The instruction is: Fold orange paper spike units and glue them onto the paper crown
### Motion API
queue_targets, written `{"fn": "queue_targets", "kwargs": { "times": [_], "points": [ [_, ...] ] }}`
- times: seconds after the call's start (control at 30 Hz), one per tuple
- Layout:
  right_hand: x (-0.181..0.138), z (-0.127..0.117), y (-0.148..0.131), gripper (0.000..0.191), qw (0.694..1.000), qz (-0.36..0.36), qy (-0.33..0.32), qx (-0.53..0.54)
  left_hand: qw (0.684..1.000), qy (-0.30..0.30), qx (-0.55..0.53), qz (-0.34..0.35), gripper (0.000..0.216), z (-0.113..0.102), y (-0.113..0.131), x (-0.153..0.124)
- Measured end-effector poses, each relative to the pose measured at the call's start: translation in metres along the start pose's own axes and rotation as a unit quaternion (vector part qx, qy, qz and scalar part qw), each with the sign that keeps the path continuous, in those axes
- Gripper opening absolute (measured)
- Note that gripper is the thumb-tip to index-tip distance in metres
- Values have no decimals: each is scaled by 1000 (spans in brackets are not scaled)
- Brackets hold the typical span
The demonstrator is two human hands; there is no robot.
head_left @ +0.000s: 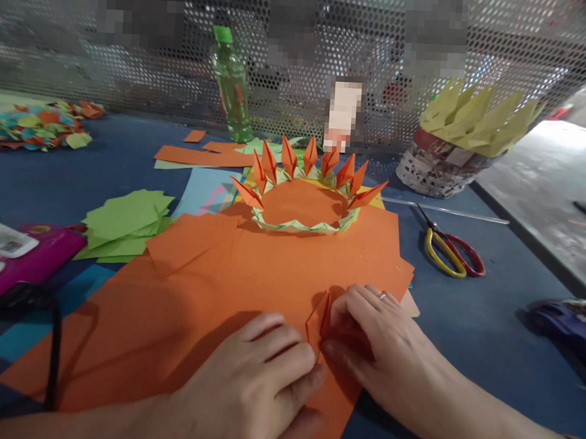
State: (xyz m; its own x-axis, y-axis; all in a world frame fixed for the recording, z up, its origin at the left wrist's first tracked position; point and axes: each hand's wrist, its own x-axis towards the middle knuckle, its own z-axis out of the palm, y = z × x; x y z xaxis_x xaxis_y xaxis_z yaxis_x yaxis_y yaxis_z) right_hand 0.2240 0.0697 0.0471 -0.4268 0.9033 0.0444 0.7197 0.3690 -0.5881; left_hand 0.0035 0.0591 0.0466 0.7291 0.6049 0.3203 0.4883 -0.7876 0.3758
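Right hand (376, 329) has its fingers curled, pinching a small folded paper (318, 318) on the orange sheet (270, 277). Left hand (259, 381) is palm-down, fingers bent by its near end, can't tell if gripping. Paper crown (289, 159) sits farther back.

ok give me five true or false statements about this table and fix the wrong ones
1. The left hand and right hand are both at the folded orange paper. True.
2. The ring is on the left hand. False: the ring is on the right.
3. The green sheets lie left of the spiked paper band. True.
4. The scissors lie left of that band. False: the scissors lie right.
5. The bottle has a green cap. True.
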Motion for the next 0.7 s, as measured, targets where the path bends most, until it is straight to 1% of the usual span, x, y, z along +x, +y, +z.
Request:
{"fn": "queue_targets", "kwargs": {
  "times": [0.13,0.23,0.33,0.43,0.53,0.63,0.7],
  "points": [
    [1,-2,0,22,1000,13,3,23,1000,5,-20,-3,16,0,0,1],
    [4,-3,-1,22,999,22,2,24,1000,-5,-9,1,14,1,1,3],
    [7,-3,-2,24,999,38,-4,28,999,-13,22,30,13,5,1,2],
    [10,-4,-2,24,998,52,-6,34,998,3,33,62,16,9,-1,-1],
    [12,-7,4,20,998,45,-8,42,994,28,37,97,19,11,-5,-3],
    [13,-11,17,8,998,32,-7,55,992,30,34,114,19,10,-8,-6],
    [15,-13,25,19,998,22,14,57,993,34,25,108,18,9,-8,-7]
  ]
}}
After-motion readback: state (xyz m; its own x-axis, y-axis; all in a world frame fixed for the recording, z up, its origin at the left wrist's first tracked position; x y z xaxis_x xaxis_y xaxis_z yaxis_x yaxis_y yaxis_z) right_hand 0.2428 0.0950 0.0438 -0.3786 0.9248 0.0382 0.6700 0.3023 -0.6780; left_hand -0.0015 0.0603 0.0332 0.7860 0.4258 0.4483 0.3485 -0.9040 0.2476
